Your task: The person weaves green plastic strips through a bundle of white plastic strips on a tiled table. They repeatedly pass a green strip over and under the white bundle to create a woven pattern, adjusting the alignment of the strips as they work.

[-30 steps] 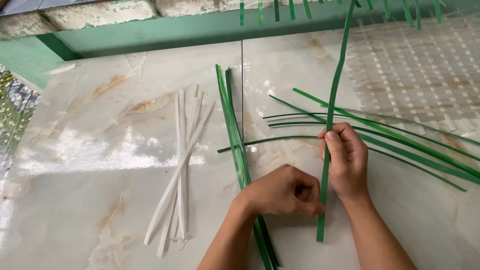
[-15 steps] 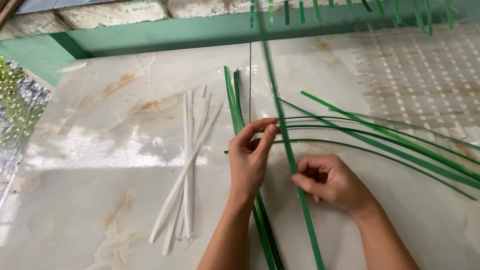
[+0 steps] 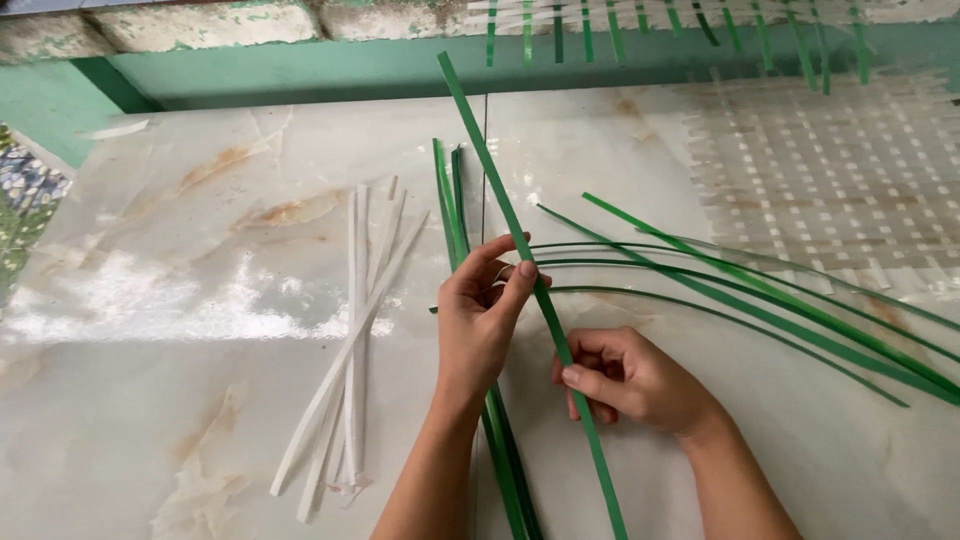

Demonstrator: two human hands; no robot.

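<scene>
While my left hand (image 3: 480, 325) pinches the green strip (image 3: 520, 255), my right hand (image 3: 625, 380) grips it lower. White strips (image 3: 355, 330) lie on the tabletop (image 3: 180, 300).

Weaving workshop: woven mat (image 3: 830, 170), strips (image 3: 350, 340)

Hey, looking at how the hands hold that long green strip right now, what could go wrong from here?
The green strip is pinched only near its middle by the left hand and right hand, so its long free end may whip or kink. Its lower end crosses the green bundle and might snag it. The loose green strips fanned out beside the right hand could be swept out of order.
</scene>
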